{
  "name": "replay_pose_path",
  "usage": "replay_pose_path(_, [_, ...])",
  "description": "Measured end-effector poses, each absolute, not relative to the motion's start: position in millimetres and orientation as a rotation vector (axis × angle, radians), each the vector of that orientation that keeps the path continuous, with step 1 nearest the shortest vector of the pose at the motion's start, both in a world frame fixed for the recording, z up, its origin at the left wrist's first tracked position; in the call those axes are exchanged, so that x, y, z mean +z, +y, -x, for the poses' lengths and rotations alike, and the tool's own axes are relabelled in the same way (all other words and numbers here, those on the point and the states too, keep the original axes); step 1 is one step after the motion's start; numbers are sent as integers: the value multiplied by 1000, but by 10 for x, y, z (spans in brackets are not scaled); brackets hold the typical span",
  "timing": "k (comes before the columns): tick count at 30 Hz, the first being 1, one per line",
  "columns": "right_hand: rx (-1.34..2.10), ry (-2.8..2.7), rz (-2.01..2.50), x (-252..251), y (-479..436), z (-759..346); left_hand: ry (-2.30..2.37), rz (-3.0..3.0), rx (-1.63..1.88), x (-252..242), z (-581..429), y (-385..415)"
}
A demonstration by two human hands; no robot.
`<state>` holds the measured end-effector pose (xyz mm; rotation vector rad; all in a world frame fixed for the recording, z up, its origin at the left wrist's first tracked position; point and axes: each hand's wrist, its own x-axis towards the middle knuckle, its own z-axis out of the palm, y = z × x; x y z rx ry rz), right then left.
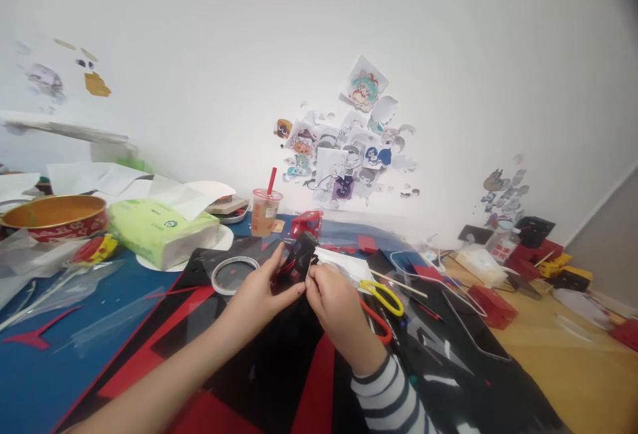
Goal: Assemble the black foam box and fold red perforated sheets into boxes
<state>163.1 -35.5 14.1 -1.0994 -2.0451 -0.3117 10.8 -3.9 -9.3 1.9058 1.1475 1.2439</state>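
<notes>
Between my two hands, above the table, is a small black folded piece [300,256] with some red on its left side; its exact kind is hard to make out. My left hand [266,288] grips it from the left, thumb below and fingers behind. On its right edge, my right hand [333,301] is closed in a pinch, fingertips against the black piece. Left of my left hand lies a roll of clear tape [218,281]. Just right of my right hand are scissors with yellow and orange handles [389,298], their blades hidden.
Black and red sheets [199,414] cover the front of the table. A drink cup [265,211] with a red straw stands at the back, beside a green tissue pack [164,228]. At right lie a phone [476,327] and a red box [493,306]; a red-gold bowl [54,215] is far left.
</notes>
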Motion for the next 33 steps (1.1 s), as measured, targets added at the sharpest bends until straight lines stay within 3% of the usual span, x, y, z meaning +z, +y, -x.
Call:
replay_pose_path(24, [-173, -2001, 1159, 182, -426, -1623, 1123, -1831, 1213, -43, -101, -72])
replay_pose_path(33, [-622, -2020, 1143, 140, -387, -1621, 1128, -1891, 1200, -17, -117, -87])
